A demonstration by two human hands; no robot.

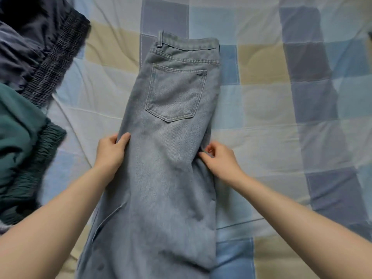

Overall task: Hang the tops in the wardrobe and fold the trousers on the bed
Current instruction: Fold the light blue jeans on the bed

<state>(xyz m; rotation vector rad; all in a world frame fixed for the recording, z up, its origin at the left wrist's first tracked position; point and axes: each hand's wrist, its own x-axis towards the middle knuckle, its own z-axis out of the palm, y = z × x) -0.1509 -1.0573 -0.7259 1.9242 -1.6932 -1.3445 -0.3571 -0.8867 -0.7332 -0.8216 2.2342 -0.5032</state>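
A pair of faded light-blue denim jeans [167, 150] lies lengthwise down the middle of the bed, folded in half along its length so that one leg rests on the other. The waistband is at the far end, and a stitched back pocket [176, 93] faces up just below it. The legs run toward the near edge of the view and pass out of it at the bottom.

Both bare forearms reach in from the lower corners and meet the jeans about midway along, just below the pocket. The left hand [110, 152] sits at the left edge of the denim, back of the hand up, thumb [123, 138] laid on top of the cloth and the other fingers curled under the edge, so it grips the fabric there. The right hand [218, 160] is at the right edge, wrist bent inward, with thumb and fingertips [203, 156] drawn together in a pinch on a small ridge of denim.

Under the jeans is a quilted patchwork bedcover of pale blue, cream, tan and slate squares [281, 97], lightly creased. At the far left lies a dark navy garment with a gathered elastic waistband [40, 53], and just nearer, touching it, a dark teal garment with a ribbed elastic band [22, 137]. Both are rumpled and lie apart from the jeans.
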